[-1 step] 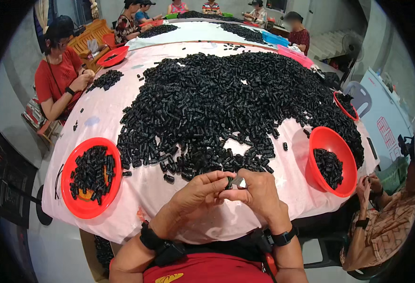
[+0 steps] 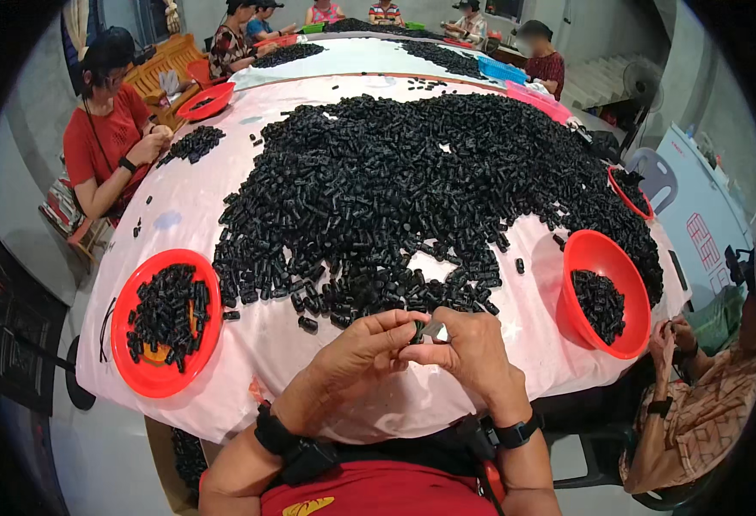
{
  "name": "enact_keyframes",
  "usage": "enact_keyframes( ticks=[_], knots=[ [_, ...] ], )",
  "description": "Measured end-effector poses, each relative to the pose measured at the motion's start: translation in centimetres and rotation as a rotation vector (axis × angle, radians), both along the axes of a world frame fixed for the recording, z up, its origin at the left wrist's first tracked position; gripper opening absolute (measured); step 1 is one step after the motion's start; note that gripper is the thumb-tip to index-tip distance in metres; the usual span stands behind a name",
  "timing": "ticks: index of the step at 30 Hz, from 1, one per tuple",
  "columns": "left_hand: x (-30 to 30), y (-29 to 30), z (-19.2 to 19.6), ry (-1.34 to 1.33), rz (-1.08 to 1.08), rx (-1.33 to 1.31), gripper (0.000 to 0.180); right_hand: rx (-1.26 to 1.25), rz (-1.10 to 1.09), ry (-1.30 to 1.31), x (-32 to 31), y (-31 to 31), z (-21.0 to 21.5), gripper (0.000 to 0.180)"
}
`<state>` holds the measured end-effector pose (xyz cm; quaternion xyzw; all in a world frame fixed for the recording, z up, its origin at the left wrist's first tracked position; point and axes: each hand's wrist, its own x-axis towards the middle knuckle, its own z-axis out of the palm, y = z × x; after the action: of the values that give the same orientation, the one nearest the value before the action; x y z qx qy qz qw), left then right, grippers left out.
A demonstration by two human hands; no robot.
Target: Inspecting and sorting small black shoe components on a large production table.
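Pale cloth covered the long counter (image 2: 223, 215), and a great heap of small black parts (image 2: 412, 189) spread over most of it, with other people seated along the left, far and right sides. At the near edge, just short of the heap, the left hand (image 2: 365, 348) and right hand (image 2: 473, 344) met fingertip to fingertip. Between them sat a small piece (image 2: 432, 330), grey and black, pinched from both sides (too small to tell which hand bore more of it), and both hands were closed on it above the cloth.

My judgement is that the grip was slight: a piece so small, held only by fingertips, could slip and drop into the heap just beyond, where it would be lost among look-alikes, or fall off the near edge onto the lap. A nudge from a wrist could also roll loose parts off the cloth.

A red bowl (image 2: 141, 378) lay at near left, holding a loose layer of black parts with bare red around them. Another red bowl (image 2: 597, 258) stood tilted at right, with a small cluster of parts low in it. A third red bowl (image 2: 626, 193) farther right sat partly sunk in the heap.
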<state>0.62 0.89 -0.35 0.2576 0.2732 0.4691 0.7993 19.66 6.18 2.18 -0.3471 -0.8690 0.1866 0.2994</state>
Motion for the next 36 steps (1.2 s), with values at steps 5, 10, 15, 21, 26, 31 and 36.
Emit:
enact_keyframes(
  ticks=[5,10,15,21,26,31,36],
  knots=[
    [-0.1,0.0,0.2,0.017,0.019,0.009,0.033,-0.001,-0.001,0.002,-0.1,-0.1,-0.1,0.054],
    [-0.1,-0.1,0.2,0.003,-0.005,0.031,0.033,0.017,-0.002,-0.02,0.1,0.0,-0.2,0.054],
    [0.2,-0.2,0.5,-0.014,0.086,-0.059,0.032,0.049,0.005,0.05,-0.2,-0.4,0.3,0.043],
    [0.0,-0.2,0.5,-0.054,0.148,-0.024,0.03,0.014,0.092,0.248,-0.8,-0.8,0.6,0.022],
    [-0.3,-0.1,0.4,-0.013,0.118,-0.048,0.022,-0.131,0.026,0.356,-0.9,-0.8,0.7,0.013],
    [0.1,-0.4,0.9,-0.034,0.087,-0.078,0.017,-0.297,0.016,0.432,-0.6,-0.4,0.5,0.013],
    [0.2,-0.4,1.2,-0.025,0.012,-0.1,0.019,-0.368,0.017,0.446,-0.6,-0.3,0.1,0.016]
  ],
)
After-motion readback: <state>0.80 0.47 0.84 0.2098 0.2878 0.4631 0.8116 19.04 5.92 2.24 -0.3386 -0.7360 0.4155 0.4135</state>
